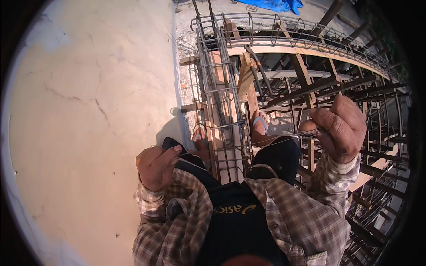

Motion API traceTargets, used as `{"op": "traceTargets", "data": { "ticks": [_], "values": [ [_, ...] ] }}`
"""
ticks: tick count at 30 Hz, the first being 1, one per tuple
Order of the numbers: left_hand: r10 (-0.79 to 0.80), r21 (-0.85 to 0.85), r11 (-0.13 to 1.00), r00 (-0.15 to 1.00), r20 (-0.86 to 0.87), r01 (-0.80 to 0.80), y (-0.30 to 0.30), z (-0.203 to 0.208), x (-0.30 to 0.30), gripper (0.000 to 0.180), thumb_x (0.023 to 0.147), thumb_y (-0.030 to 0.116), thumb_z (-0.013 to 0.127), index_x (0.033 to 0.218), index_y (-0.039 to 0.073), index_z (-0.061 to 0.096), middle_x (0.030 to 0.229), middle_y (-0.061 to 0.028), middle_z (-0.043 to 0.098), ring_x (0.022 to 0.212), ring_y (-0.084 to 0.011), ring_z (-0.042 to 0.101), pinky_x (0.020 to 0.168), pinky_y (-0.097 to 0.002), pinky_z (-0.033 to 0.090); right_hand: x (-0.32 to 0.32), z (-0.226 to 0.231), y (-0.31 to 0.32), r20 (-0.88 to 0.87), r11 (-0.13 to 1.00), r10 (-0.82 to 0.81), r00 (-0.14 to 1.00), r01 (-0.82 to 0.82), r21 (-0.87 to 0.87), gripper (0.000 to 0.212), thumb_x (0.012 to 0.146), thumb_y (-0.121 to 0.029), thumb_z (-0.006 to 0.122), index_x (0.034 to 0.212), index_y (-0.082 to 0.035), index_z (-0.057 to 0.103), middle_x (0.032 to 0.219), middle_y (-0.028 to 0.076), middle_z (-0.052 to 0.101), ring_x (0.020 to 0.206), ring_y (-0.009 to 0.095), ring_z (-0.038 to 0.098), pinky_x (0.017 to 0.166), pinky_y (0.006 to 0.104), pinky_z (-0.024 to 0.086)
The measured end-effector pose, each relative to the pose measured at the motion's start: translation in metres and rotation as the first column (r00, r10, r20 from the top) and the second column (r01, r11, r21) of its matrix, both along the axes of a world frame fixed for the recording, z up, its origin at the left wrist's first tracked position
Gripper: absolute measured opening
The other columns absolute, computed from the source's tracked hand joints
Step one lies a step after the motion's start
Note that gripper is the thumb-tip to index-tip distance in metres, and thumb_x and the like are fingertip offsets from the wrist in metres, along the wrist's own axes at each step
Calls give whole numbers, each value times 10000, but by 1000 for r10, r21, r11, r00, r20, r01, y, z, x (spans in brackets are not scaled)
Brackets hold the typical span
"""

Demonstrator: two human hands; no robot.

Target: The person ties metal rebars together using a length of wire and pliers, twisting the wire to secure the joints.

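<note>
Thin tie wire (278, 138) stretches across in front of my thighs, between my two raised hands. At the left, beside the plastered wall, my left hand (155, 166) is closed with thumb and fingers pinched on one end of the wire. My right hand (341, 126), higher and out to the right, pinches the other end between thumb and forefinger. Below the wire a rebar cage (224, 88) of long bars and tied stirrups runs away from me between my feet. End nippers (259, 66) with dark and orange handles hang on the timber ahead, right of the cage.
A cracked, cream plastered wall (88, 115) fills the left side. Another rebar cage (284, 31) curves off to the far right along a formwork board (266, 49). Wooden props and beams (306, 80) drop below on the right. A blue tarp (279, 5) lies at the top.
</note>
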State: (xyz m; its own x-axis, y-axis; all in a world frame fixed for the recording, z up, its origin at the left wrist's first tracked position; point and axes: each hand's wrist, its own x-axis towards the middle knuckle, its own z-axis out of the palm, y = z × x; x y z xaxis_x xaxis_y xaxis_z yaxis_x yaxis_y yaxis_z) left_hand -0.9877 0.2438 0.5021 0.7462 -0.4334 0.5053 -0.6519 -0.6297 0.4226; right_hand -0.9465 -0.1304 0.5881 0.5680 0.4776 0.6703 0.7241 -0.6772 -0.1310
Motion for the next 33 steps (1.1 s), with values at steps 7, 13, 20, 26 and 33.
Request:
{"op": "traceTargets", "data": {
  "ticks": [7, 13, 20, 26, 33],
  "values": [
    [-28, -14, 1000, 934, -356, 24, 9, -58, 16, 254, 778, 46, 644, 1027, 66, 689, 670, -97, 557, 569, -264, 569, 508, -356, 444, -86, -47, -92, -811, 983, -121, 573, 186, -16, 207, 756, -201, 748, 870, -34, 701, 684, 95, 628, 603, 279, 613, 575, 380, 482],
    [-426, 51, 868, 793, -435, 494, -100, -114, 7, 164, 832, 157, 658, 976, 80, 670, 784, -75, 614, 641, -278, 619, 543, -380, 497, -92, -115, -43, -688, 967, -192, 700, 13, -256, 821, 651, -349, 829, 1323, -22, 490, 1124, 217, 621, 1029, 382, 602, 904, 421, 476],
    [-403, -39, 911, 865, -299, 411, -113, -106, 45, 166, 846, 147, 648, 984, 58, 674, 894, -89, 645, 820, -263, 642, 724, -369, 510, -55, -185, 52, -836, 940, 82, 543, 237, 247, 313, 866, -200, 675, 1121, -20, 657, 982, 209, 677, 912, 382, 644, 784, 392, 521],
    [-132, -469, 616, 504, -854, -633, -1, -210, 114, 229, 937, 205, 556, 1064, 43, 655, 1194, -94, 617, 1108, -219, 574, 930, -376, 461, 20, -217, 26, -874, 961, 13, 486, 237, 146, 215, 906, -264, 620, 978, -74, 692, 876, 149, 688, 789, 349, 655, 713, 423, 519],
    [-127, -63, 712, -41, -991, -700, 7, -426, 169, 270, 945, 203, 494, 1137, 29, 571, 996, -89, 649, 856, -211, 639, 753, -338, 524, 58, -269, 53, -843, 967, -159, 514, 253, -28, 205, 901, -219, 615, 974, -34, 666, 900, 143, 679, 827, 353, 644, 724, 435, 507]
  ]
}}
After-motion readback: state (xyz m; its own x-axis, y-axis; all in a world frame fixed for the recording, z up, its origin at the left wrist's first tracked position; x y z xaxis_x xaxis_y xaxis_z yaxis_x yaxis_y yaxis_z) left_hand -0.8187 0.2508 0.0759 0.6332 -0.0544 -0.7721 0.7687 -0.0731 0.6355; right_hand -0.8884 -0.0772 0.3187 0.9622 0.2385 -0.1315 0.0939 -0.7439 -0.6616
